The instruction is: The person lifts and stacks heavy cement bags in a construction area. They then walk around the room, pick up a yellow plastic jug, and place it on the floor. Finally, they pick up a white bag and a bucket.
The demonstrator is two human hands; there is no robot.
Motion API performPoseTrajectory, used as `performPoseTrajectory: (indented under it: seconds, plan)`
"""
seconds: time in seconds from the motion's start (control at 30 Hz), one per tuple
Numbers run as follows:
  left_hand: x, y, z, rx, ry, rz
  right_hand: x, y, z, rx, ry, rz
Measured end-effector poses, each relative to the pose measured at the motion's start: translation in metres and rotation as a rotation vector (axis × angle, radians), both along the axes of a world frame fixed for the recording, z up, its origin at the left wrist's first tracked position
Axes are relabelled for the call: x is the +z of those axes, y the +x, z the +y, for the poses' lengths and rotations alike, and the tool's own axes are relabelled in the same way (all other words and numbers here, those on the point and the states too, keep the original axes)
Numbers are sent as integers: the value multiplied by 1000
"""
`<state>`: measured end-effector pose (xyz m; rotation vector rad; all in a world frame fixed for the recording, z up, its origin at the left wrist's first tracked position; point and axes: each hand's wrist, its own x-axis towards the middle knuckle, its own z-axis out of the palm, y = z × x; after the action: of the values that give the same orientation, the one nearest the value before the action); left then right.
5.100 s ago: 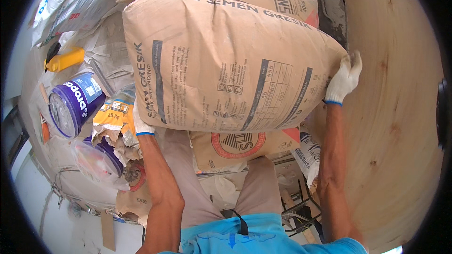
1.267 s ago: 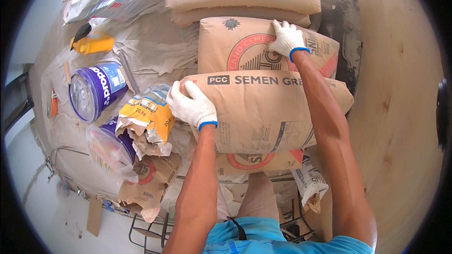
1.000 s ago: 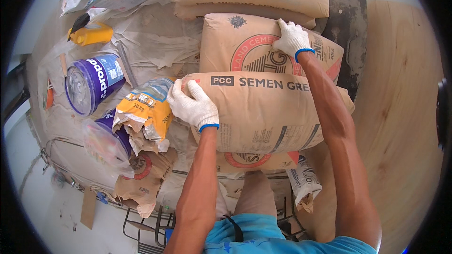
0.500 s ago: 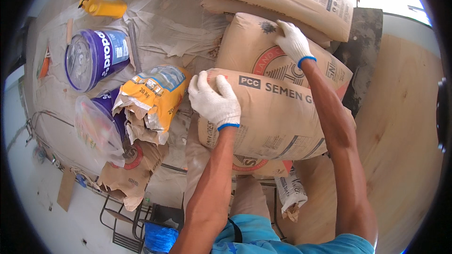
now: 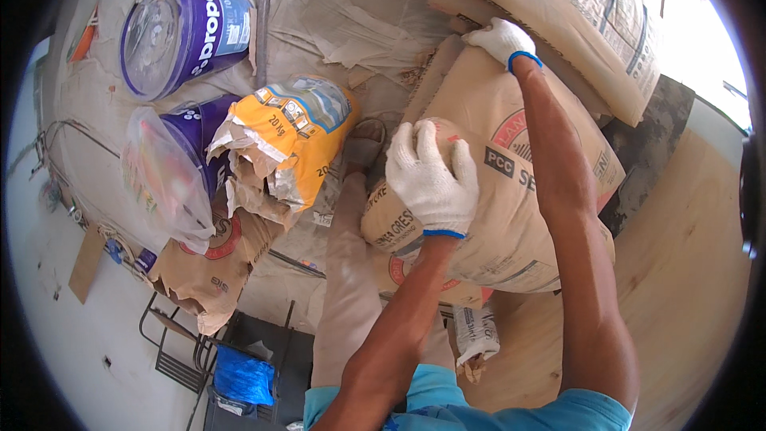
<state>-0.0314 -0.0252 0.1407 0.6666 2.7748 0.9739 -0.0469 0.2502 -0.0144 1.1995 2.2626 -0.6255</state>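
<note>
A full brown paper cement bag (image 5: 511, 227) lies in front of me, tilted against another cement bag (image 5: 471, 84) just behind it. My left hand (image 5: 431, 183), in a white knit glove with a blue cuff, is curled over the near bag's upper left end. Farther away, my right hand (image 5: 504, 41), gloved the same way, grips the top far corner of the bag behind, its fingertips partly hidden over the edge. Below the near bag shows part of a further cement bag (image 5: 459, 291).
More cement bags (image 5: 558, 24) are stacked at the far right. On the left stand a purple bucket (image 5: 187, 36), a torn yellow sack (image 5: 299, 140), a clear plastic bag (image 5: 167, 183) and a torn brown bag (image 5: 215, 263). A wooden panel (image 5: 662, 287) rises on the right.
The view has turned, moving the bags rightward in the picture. My right hand has gone from the rear bag's face to its far corner. The left hand stays on the near bag's end.
</note>
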Motion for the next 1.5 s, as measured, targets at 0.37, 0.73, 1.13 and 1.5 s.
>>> performPoseTrajectory:
  seconds: [0.37, 0.73, 1.13, 1.5]
  plan:
    - [-3, -2, -4, -2, 54, -87, -3, -3, 1, 0, -34, 72]
    - [-8, -1, -6, 18, 55, -36, 9, -5, -4, 73, 30, 59]
    - [-5, -8, -8, -4, 58, -62, -37, -43, -57, 810, 243, 104]
    - [-11, -16, -13, -17, 107, -171, -113, -63, -66, 845, -107, -515]
